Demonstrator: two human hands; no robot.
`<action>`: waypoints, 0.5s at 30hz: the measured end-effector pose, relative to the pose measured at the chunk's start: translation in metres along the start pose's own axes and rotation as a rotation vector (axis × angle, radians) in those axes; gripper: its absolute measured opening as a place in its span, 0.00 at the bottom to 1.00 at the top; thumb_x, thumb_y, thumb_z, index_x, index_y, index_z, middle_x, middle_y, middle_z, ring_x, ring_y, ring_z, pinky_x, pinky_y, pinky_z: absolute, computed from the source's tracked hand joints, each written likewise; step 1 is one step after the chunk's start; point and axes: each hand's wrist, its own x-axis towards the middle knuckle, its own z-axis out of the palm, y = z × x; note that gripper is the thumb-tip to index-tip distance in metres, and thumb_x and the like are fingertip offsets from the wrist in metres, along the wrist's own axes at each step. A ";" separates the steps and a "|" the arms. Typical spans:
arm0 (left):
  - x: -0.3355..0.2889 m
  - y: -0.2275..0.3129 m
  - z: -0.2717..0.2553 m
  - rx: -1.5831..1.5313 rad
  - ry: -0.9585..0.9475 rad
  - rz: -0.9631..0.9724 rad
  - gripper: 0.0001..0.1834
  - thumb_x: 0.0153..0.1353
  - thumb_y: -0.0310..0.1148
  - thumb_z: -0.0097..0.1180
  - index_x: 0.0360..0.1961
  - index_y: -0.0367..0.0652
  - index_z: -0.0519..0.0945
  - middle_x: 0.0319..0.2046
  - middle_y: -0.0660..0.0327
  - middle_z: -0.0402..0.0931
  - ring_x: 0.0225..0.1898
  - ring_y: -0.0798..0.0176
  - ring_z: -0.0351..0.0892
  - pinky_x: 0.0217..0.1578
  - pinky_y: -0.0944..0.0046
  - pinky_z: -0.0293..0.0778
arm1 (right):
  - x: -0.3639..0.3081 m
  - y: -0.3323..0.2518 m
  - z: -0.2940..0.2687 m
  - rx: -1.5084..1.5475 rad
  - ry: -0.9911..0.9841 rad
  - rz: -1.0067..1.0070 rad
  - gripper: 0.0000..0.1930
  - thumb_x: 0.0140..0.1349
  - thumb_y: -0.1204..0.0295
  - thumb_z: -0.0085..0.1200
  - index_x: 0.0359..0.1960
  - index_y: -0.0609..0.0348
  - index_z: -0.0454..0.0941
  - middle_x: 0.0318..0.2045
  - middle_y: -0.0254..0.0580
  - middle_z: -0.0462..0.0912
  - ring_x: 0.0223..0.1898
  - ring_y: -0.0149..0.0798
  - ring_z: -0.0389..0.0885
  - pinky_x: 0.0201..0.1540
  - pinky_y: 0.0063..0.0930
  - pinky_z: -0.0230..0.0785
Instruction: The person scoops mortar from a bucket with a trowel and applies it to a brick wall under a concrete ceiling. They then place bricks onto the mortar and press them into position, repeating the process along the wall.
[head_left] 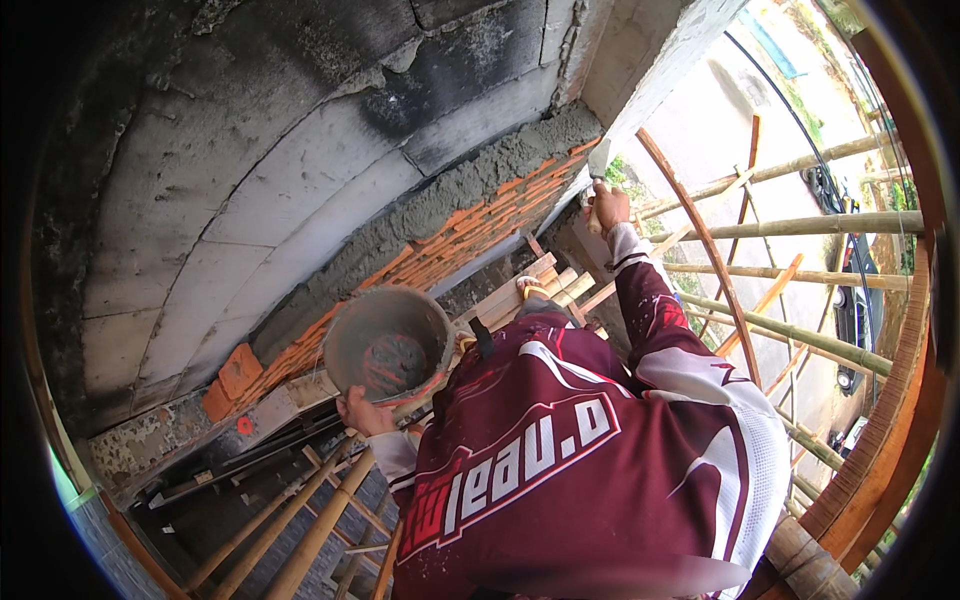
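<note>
My left hand [365,412] grips the rim of a grey mortar bucket [347,340], which is tilted so that its inside shows. A little wet mortar lies at the bottom. My right arm reaches forward, and my right hand [610,207] is closed round the handle of a trowel [598,160]. Its blade is by the far end of a low wall of orange bricks [470,240]. A thick, rough bed of wet grey mortar [480,185] runs along the top of the bricks.
A grey block wall [300,180] rises behind the bricks, meeting a concrete column [645,60]. Loose bricks [235,375] sit at the wall's near end. Bamboo scaffold poles [790,225] cross at right, high above the ground, with more poles [325,530] below left.
</note>
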 end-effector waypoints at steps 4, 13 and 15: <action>-0.003 0.005 -0.009 0.094 0.031 0.014 0.11 0.45 0.24 0.56 0.31 0.38 0.70 0.36 0.57 0.74 0.38 0.56 0.76 0.44 0.54 0.76 | 0.031 0.009 0.026 0.290 -0.022 0.055 0.17 0.75 0.61 0.50 0.45 0.68 0.71 0.27 0.45 0.77 0.20 0.40 0.78 0.19 0.37 0.76; 0.002 0.014 -0.038 0.062 0.045 -0.019 0.13 0.46 0.25 0.56 0.35 0.35 0.72 0.39 0.54 0.74 0.40 0.54 0.77 0.44 0.52 0.76 | 0.057 -0.004 0.145 0.751 -0.180 0.320 0.15 0.78 0.67 0.38 0.60 0.61 0.58 0.34 0.56 0.75 0.29 0.56 0.81 0.32 0.56 0.82; 0.007 0.012 -0.040 0.053 0.003 -0.058 0.12 0.47 0.25 0.55 0.34 0.35 0.71 0.38 0.54 0.74 0.39 0.53 0.77 0.44 0.52 0.77 | 0.025 0.005 0.177 0.832 -0.205 0.426 0.16 0.79 0.64 0.37 0.59 0.60 0.57 0.35 0.57 0.75 0.31 0.54 0.80 0.32 0.52 0.81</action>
